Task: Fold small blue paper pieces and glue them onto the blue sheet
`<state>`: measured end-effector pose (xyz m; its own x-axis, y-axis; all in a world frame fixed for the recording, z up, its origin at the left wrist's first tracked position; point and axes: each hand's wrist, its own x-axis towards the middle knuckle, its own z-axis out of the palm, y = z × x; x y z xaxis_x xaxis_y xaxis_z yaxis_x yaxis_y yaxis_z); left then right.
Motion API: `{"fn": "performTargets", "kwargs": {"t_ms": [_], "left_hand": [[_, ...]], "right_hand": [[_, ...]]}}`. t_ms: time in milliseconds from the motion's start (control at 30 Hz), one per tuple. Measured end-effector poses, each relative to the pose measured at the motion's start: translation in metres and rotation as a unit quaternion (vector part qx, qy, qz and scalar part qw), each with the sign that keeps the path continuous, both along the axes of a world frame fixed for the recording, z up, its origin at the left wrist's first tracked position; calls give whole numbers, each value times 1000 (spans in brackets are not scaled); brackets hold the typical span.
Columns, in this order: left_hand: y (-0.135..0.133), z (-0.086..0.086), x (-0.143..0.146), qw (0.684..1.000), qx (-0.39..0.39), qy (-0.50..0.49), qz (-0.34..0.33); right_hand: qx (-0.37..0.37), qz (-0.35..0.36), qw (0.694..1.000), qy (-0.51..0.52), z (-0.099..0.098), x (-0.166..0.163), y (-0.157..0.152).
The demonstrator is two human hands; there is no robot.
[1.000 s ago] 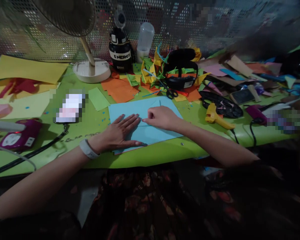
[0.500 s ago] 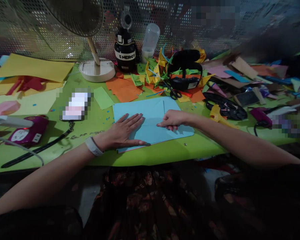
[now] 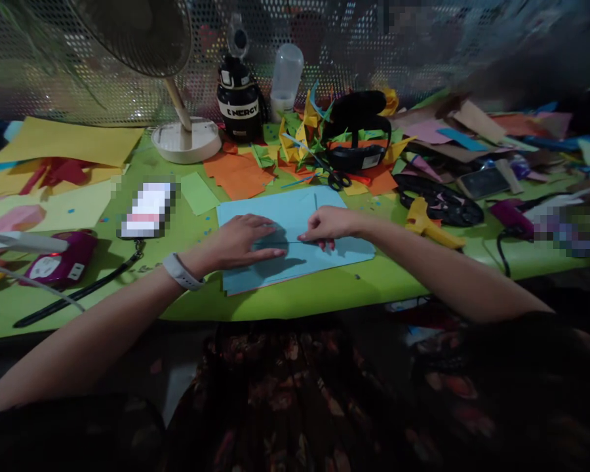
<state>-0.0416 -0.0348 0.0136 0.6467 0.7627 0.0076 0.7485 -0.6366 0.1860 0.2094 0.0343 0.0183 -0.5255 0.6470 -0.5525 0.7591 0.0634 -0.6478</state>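
Note:
A light blue paper sheet [image 3: 295,216] lies on the green table [image 3: 324,292] in front of me, with a fold line across its middle. My left hand [image 3: 240,241] lies on the sheet's left part, fingers stretched out and slightly arched, a white band on the wrist. My right hand [image 3: 327,224] rests on the fold line near the sheet's middle, fingers drawn together and pressing on the paper. The two hands almost meet over the crease.
Black scissors [image 3: 337,178] lie just behind the sheet, among orange paper [image 3: 238,174] and folded scraps. A fan base [image 3: 185,139], a black bottle [image 3: 238,98], a yellow glue gun [image 3: 430,226], a phone [image 3: 479,182] and a purple device [image 3: 61,259] surround the work area.
My right hand slid along the crease to the right, then back a little toward the left hand. My left hand's fingers lifted from flat to slightly arched.

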Motion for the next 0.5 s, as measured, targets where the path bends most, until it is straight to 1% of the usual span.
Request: {"fn": "performTargets", "kwargs": {"t_ms": [67, 100, 133, 200, 267, 300, 333, 400, 500], "left_hand": [[6, 8, 12, 997, 31, -19, 74], [8, 10, 18, 994, 19, -20, 109], [11, 11, 24, 991, -16, -20, 132], [18, 10, 33, 977, -144, -30, 154], [25, 5, 36, 947, -261, -68, 176], [29, 3, 36, 931, -300, -88, 189], [32, 0, 36, 918, -328, -104, 200], [37, -2, 32, 901, -361, -115, 213], [39, 0, 24, 891, -378, -102, 228]], "right_hand": [[-24, 11, 1000, -13, -7, -5, 1], [-26, 11, 999, -17, -9, -6, 1], [-26, 9, 999, -18, -10, -7, 2], [-27, 9, 999, -17, -10, -5, 3], [-33, 11, 999, -14, -10, -4, 4], [-36, 13, 999, -11, -11, -4, 5], [-39, 15, 999, -8, -11, -3, 5], [-43, 14, 999, -4, -12, -3, 6], [-42, 3, 999, -3, -12, -3, 4]]}}
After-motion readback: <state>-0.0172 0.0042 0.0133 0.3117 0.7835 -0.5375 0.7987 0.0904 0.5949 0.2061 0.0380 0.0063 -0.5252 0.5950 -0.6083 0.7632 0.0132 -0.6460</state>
